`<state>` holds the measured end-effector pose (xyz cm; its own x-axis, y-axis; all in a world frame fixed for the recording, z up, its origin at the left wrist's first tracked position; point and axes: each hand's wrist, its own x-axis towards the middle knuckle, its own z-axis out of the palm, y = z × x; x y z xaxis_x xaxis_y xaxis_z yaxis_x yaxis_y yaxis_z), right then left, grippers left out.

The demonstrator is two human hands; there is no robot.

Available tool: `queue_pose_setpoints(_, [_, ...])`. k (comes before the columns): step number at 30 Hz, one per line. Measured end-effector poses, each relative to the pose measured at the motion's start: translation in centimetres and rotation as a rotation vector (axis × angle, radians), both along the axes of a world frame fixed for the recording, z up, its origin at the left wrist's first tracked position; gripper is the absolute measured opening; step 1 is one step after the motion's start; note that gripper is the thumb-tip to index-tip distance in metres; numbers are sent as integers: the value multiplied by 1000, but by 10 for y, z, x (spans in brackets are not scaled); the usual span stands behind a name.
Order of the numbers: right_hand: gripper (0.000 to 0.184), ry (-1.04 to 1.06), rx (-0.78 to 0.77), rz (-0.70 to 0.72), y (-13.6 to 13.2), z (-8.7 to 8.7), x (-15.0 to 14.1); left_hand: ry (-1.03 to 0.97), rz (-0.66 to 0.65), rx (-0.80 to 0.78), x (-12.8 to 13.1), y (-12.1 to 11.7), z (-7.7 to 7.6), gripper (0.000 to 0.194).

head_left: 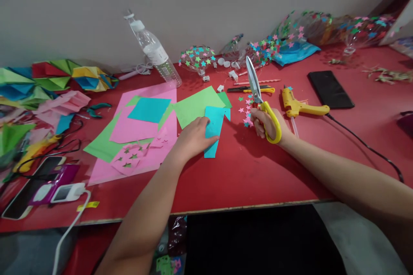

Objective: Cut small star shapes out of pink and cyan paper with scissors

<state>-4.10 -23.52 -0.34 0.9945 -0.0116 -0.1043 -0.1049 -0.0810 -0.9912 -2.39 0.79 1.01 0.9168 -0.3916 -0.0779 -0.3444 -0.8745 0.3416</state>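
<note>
My left hand (193,137) is on a narrow strip of blue paper (213,126), its thumb across the front and its fingers at the left edge. A small blue piece hangs off the strip's upper right corner. In my right hand (265,123) are scissors (254,86) with yellow handles, the blades pointing up and away from the table. Small paper stars (247,114) in pink, blue and green lie just left of that hand. Behind the strip is light green paper (196,105).
Left of my hands, a pink sheet (135,131) carries green, blue and star-punched scraps. A plastic bottle (156,53) leans on the wall. To the right lie a yellow glue gun (301,105) with its cord and a black phone (331,90). Star-covered clear balls (197,58) stand behind.
</note>
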Motion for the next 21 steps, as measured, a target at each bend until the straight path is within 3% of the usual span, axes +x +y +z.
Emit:
queue_pose_setpoints(3, [31,-9,21,-6,1,0,0,10,-25,-3,-1,-2,0,31])
queue_pose_setpoints(8, [34,-26,12,-8,2,3,-2,-19,25,44,-4,-6,1,40])
queue_pose_setpoints(10, [35,-15,3,-6,2,6,-3,-37,13,45,-4,-5,1,34])
queue_pose_setpoints(14, [34,35,-22,-18,4,10,-3,-42,-11,-58,-3,-3,-5,21])
queue_pose_setpoints(17, [34,47,-1,-30,5,10,-3,-10,20,-133,-3,-5,-8,22])
queue_pose_setpoints(21, [35,40,8,-32,4,8,-2,-54,36,-112,-6,-11,-1,25])
